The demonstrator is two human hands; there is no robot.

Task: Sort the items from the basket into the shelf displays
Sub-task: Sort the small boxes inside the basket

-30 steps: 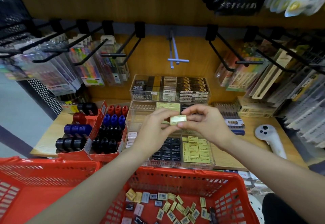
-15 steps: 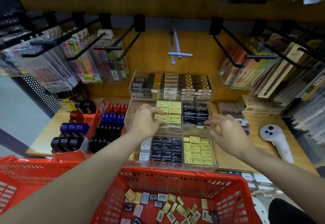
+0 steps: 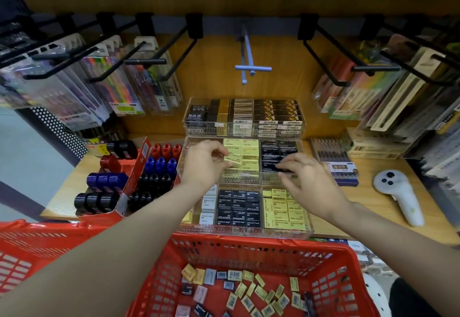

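— What is the biggest thing in front of you?

— The wooden shelf (image 3: pixel 373 192). Below it, near your body, is the red basket (image 3: pixel 249 249). Many small erasers (image 3: pixel 261 291) lie loose on its floor, yellow, black and pale ones, pointing in all directions.

— And on the shelf?

— Three clear trays stand in steps. Your hands are over the middle tray (image 3: pixel 249 179). It has a yellow row on the left and a black row on the right.

— Where is the yellow eraser?

— The yellow eraser (image 3: pixel 232 158) is in the yellow row of the middle tray. Your left hand (image 3: pixel 202 164) pinches it with curled fingers. It is tilted, and its long axis runs from upper left to lower right.

— And your right hand?

— Your right hand (image 3: pixel 308 182) holds nothing. Its fingers are loosely spread, with the tips at the front edge of the black row.

— Can you read any writing?

— Barcodes show on the erasers in the basket. The print on the boxes is too small to read.
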